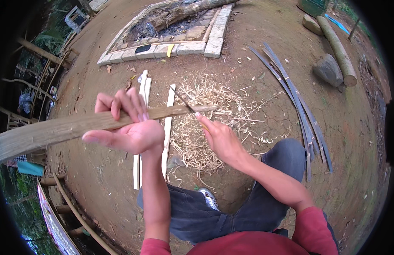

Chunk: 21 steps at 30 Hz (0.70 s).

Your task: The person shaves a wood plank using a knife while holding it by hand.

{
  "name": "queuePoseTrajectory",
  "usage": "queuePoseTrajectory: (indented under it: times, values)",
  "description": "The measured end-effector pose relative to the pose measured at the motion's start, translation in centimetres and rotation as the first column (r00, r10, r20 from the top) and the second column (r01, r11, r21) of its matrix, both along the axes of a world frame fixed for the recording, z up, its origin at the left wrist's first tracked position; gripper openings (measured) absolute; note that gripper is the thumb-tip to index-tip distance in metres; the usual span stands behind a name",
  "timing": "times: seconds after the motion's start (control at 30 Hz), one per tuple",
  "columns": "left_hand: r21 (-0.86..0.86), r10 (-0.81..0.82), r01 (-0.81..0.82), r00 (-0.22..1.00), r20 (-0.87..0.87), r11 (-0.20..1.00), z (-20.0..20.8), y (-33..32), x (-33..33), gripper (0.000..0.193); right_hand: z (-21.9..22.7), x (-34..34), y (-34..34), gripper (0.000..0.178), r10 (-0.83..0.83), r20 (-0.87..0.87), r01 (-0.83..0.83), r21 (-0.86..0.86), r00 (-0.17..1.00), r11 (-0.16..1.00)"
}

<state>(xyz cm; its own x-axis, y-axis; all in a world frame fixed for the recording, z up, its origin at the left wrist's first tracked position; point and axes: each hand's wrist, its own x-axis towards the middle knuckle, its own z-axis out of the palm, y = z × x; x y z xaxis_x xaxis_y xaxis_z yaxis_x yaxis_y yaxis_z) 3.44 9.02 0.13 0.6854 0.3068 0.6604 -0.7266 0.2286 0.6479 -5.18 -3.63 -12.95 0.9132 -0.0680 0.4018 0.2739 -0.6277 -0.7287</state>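
My left hand (pixel 127 127) grips a long flat bamboo slat (pixel 56 129), palm up, with the fingers curled over its top edge. The slat runs from the far left of the view to a thin tip near the middle. My right hand (pixel 220 138) holds a knife (pixel 183 102) whose thin dark blade rests on the slat's tip, slanting up to the left. Both hands hover above a heap of pale bamboo shavings (pixel 205 123) on the dirt ground.
Pale split bamboo strips (pixel 142 127) lie on the ground under my left hand. Several long grey strips (pixel 297 106) curve along the right. A stone-edged fire pit (pixel 175 29) lies ahead. A log (pixel 337 49) and a rock (pixel 328 70) lie at the right. My knee (pixel 286 153) is raised.
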Motion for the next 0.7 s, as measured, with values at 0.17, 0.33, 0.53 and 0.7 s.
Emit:
queuePoseTrajectory:
  times: [0.17,0.33,0.53,0.7]
  values:
    - [0.013,-0.014,0.014,1.000,-0.014,1.000,0.3,0.3,-0.1,0.072,2.5,-0.1,-0.6,0.046,-0.026,0.099,0.021,0.050,0.995,0.999]
    - [0.053,-0.024,0.025,1.000,-0.016,0.998,0.0,-0.6,-0.7,0.074,1.3,-0.6,0.0,0.051,-0.048,0.113,0.060,-0.103,0.992,0.993]
    - [0.040,-0.053,0.051,0.998,0.030,0.998,0.1,-2.0,-1.2,0.069,3.8,-0.8,-1.9,0.046,-0.017,0.037,0.013,0.110,0.999,0.994]
    - [-0.034,0.005,-0.005,1.000,-0.007,0.999,0.3,-1.9,-1.1,0.069,0.5,-0.2,-0.5,0.045,-0.036,0.112,0.033,0.023,0.993,0.999]
